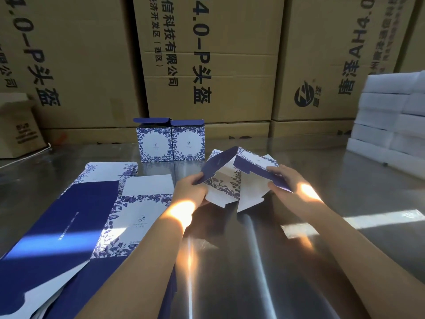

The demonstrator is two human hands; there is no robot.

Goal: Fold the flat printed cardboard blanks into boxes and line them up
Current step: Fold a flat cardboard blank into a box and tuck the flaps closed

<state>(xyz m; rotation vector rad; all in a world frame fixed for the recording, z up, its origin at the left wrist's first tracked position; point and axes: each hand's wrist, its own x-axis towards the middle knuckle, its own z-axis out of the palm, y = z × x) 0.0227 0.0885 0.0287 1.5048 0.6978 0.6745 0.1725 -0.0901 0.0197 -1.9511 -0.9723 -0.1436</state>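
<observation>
A half-opened blue-and-white printed blank [232, 178] is raised a little over the shiny metal table [299, 261], its white flaps hanging down. My left hand [192, 188] pinches a dark blue flap at the blank's left side. My right hand [281, 178] grips the blue edge on its right side. Two folded boxes [170, 143] with floral print stand side by side behind it, their blue top flaps up. A pile of flat blanks [99, 217] lies on the table at the left.
Large brown shipping cartons [207, 65] form a wall along the back of the table. A small brown carton [17, 130] sits at the far left. White foam blocks [395, 116] are stacked at the right edge.
</observation>
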